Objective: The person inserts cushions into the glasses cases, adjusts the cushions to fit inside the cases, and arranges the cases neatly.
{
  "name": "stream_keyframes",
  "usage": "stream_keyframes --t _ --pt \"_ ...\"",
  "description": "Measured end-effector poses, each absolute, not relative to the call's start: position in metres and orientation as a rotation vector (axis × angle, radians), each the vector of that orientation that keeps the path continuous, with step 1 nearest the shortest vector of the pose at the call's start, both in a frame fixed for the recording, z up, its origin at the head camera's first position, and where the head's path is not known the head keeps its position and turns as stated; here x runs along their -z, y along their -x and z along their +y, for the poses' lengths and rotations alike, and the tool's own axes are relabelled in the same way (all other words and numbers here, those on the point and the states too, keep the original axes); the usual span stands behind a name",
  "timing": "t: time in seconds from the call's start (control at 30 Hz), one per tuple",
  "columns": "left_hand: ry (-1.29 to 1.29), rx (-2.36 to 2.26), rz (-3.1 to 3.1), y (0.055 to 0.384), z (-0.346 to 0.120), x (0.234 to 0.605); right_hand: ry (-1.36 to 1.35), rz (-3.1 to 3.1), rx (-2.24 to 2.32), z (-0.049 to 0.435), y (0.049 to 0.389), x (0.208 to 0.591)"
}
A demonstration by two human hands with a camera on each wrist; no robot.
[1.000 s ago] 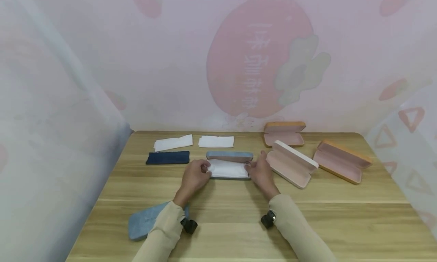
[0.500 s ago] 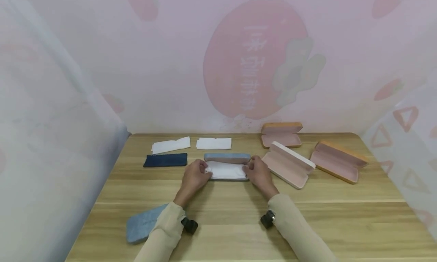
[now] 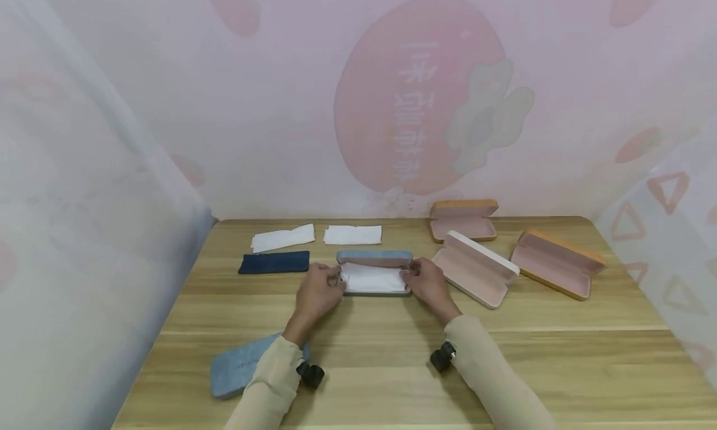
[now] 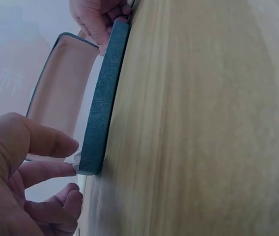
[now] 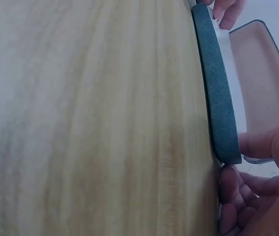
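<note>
In the head view, an open blue glasses case [image 3: 374, 256] stands mid-table, its raised lid toward the wall. A folded white cloth [image 3: 372, 278] lies in its base. My left hand [image 3: 320, 291] is at the left end, thumb and forefinger pinching the cloth's edge by the rim, as the left wrist view shows. At the opposite end, my right hand [image 3: 428, 285] grips the case: in the right wrist view the thumb [image 5: 257, 145] lies over the inner rim and the other fingers curl against the outside. The right fingertips partly hide that corner.
Two white cloths [image 3: 353, 234] and a dark blue cloth [image 3: 274, 262] lie back left. Open to the right are a white case [image 3: 476, 271] and two orange-edged cases [image 3: 463, 221]. A closed blue case [image 3: 238, 366] sits by my left forearm. A wall stands behind the table.
The head view shifts slightly. Both hands stay at the ends of the blue case with only small finger movements, and the cloth remains in the base.
</note>
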State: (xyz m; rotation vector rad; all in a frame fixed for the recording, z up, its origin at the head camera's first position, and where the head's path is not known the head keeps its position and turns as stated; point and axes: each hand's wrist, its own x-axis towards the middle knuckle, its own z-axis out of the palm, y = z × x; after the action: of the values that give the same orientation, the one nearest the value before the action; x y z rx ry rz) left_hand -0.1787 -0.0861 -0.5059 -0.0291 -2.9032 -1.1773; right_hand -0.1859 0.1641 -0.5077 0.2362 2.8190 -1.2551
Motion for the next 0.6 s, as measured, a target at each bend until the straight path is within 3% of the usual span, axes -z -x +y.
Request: stream_keyframes --t 0.4,0.6 --pt "0.216 1.121 -2.968 0.178 -0.087 0.506 -0.180 2.859 1.233 0.163 0.187 0.510" --pt "0.163 1.303 -2.884 0.173 -0.096 0.496 -0.076 2.830 1.284 0.173 0.186 0.511"
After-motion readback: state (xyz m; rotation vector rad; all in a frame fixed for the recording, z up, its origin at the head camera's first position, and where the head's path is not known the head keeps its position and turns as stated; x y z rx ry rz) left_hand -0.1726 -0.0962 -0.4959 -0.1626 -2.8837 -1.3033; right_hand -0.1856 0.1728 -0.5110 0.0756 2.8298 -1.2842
